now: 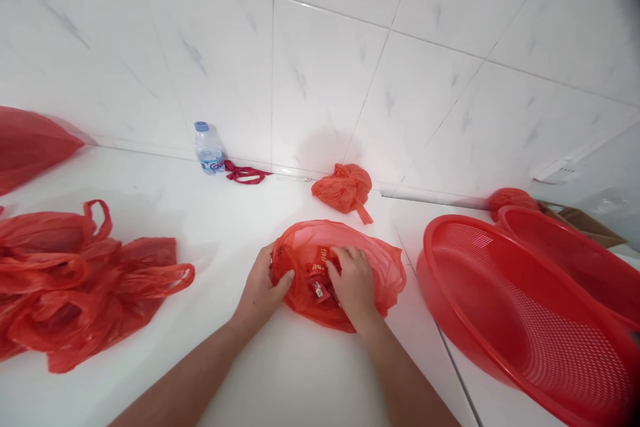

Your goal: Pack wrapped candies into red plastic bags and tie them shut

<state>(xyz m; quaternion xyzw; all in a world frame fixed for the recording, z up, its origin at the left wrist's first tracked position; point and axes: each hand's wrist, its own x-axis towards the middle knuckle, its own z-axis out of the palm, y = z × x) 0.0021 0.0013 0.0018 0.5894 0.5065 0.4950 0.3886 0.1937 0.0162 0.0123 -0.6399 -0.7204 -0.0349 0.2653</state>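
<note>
A thin red plastic bag lies on the white surface with its mouth spread toward me. Inside it are small red wrapped packets, some with yellow or white print. My left hand is closed on the bag's left rim, its thumb on the inner side and its fingers mostly hidden behind the plastic. Reaching into the mouth from the right, my right hand has its fingers curled down over the packets. Whatever lies under those fingers is hidden.
Behind the bag sits a knotted red bag. A water bottle and a dark red ribbon are by the tiled wall. Red plastic bags are heaped at left. Red perforated baskets and a cardboard box stand at right.
</note>
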